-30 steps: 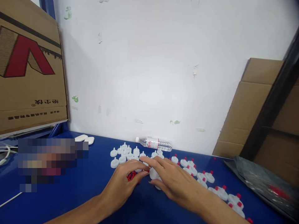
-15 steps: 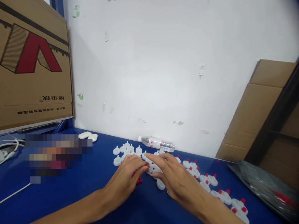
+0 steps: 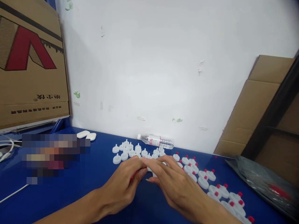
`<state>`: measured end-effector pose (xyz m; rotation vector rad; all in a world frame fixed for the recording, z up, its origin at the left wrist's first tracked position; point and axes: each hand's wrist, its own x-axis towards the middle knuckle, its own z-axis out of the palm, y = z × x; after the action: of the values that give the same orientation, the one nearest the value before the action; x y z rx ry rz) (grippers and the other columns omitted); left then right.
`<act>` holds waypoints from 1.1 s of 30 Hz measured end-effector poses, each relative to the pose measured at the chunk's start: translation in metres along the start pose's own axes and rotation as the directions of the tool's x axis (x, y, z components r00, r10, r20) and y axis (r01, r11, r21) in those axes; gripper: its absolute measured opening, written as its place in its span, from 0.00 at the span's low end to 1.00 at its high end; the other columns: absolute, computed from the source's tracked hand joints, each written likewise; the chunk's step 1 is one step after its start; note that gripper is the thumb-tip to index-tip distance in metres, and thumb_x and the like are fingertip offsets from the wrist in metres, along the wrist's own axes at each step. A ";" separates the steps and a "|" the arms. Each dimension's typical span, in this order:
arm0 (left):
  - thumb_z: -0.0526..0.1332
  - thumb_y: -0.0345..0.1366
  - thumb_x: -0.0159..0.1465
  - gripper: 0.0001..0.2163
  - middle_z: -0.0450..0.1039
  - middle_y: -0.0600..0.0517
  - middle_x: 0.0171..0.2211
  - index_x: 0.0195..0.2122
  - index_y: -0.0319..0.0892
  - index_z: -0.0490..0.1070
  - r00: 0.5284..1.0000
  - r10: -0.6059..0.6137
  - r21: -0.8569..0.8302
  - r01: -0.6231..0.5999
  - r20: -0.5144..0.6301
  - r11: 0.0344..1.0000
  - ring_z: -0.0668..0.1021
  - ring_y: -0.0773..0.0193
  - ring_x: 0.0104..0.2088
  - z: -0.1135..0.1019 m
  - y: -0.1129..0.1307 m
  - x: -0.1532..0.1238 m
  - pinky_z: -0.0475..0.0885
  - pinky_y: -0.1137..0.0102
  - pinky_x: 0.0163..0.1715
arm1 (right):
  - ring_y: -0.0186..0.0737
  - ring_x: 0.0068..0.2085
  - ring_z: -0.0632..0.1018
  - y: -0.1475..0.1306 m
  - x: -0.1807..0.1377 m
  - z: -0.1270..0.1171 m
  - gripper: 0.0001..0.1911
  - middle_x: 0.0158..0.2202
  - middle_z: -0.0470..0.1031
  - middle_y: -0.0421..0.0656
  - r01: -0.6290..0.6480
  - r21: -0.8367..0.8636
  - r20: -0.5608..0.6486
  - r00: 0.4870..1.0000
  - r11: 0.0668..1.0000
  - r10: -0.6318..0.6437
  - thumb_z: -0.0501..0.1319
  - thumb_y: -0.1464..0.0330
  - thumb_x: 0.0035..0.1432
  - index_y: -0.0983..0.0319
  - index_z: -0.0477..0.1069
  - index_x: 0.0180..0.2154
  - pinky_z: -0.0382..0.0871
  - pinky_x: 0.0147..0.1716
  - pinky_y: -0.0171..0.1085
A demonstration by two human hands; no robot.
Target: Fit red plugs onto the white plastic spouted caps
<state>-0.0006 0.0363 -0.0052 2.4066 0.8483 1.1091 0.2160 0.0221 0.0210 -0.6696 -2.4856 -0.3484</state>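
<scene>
My left hand (image 3: 128, 177) is closed around several small red caps (image 3: 133, 176), one of which shows at its fingertips. Facing it, my right hand (image 3: 174, 179) has its fingers curled over and its thumb below, with a white nozzle lid (image 3: 153, 174) partly visible between them, close to the red cap. The fingertips of both hands meet and hide most of the lid. Behind the hands stand several white nozzle lids (image 3: 116, 159) with bare spouts. To the right, more white lids (image 3: 203, 183) carry red caps on their spouts.
A clear plastic bottle (image 3: 156, 141) lies along the wall. Two white oval items (image 3: 91, 136) and a white cable (image 3: 14, 194) are at left, beside a blurred patch. A printed carton (image 3: 35, 84) stands at left; cardboard (image 3: 254, 102) and a plastic bag (image 3: 263, 183) are at right.
My hands have come together, and the right fingertips now overlap the left ones. The loose red caps seen under my left hand are now hidden. The view has shifted slightly.
</scene>
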 end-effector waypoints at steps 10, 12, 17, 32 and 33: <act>0.56 0.31 0.71 0.06 0.72 0.49 0.38 0.38 0.43 0.71 0.998 0.015 0.405 -0.041 0.068 0.913 0.70 0.55 0.44 0.004 -0.005 0.007 0.67 0.58 0.46 | 0.45 0.40 0.76 0.035 0.007 -0.009 0.07 0.39 0.76 0.45 -0.029 -0.313 0.146 0.986 0.949 0.078 0.55 0.73 0.69 0.61 0.69 0.46 0.67 0.42 0.45; 0.60 0.32 0.69 0.03 0.72 0.48 0.39 0.38 0.42 0.72 0.994 -0.018 0.487 -0.037 0.108 0.872 0.70 0.52 0.45 0.006 -0.008 0.005 0.67 0.56 0.47 | 0.45 0.40 0.77 0.052 0.004 -0.010 0.08 0.40 0.77 0.46 -0.132 -0.309 0.149 0.971 0.942 0.185 0.53 0.72 0.71 0.61 0.70 0.44 0.66 0.44 0.47; 0.61 0.32 0.67 0.03 0.72 0.45 0.39 0.37 0.42 0.73 0.972 -0.075 0.608 -0.078 0.223 0.790 0.71 0.49 0.44 0.008 -0.010 0.003 0.67 0.52 0.45 | 0.47 0.42 0.78 0.092 -0.008 -0.007 0.15 0.42 0.79 0.48 -0.297 -0.296 0.076 0.940 0.908 0.332 0.49 0.65 0.74 0.61 0.74 0.44 0.63 0.51 0.50; 0.57 0.26 0.70 0.05 0.73 0.49 0.38 0.38 0.42 0.69 0.976 0.000 0.522 -0.116 0.217 0.845 0.71 0.55 0.41 0.011 -0.009 0.007 0.65 0.59 0.45 | 0.42 0.35 0.78 0.108 -0.027 0.010 0.23 0.32 0.78 0.41 -0.361 -0.168 0.316 0.862 0.917 0.397 0.41 0.62 0.76 0.59 0.69 0.34 0.64 0.43 0.42; 0.57 0.26 0.70 0.05 0.73 0.50 0.38 0.38 0.42 0.69 0.977 0.007 0.505 -0.116 0.213 0.855 0.71 0.56 0.41 0.011 -0.010 0.006 0.65 0.59 0.45 | 0.42 0.33 0.77 0.108 -0.026 0.010 0.23 0.31 0.77 0.40 -0.363 -0.168 0.320 0.859 0.916 0.399 0.41 0.61 0.76 0.59 0.68 0.33 0.64 0.42 0.41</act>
<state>0.0077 0.0473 -0.0143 2.9383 1.1150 0.6898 0.2881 0.1069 0.0097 -1.3474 -2.5858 -0.2188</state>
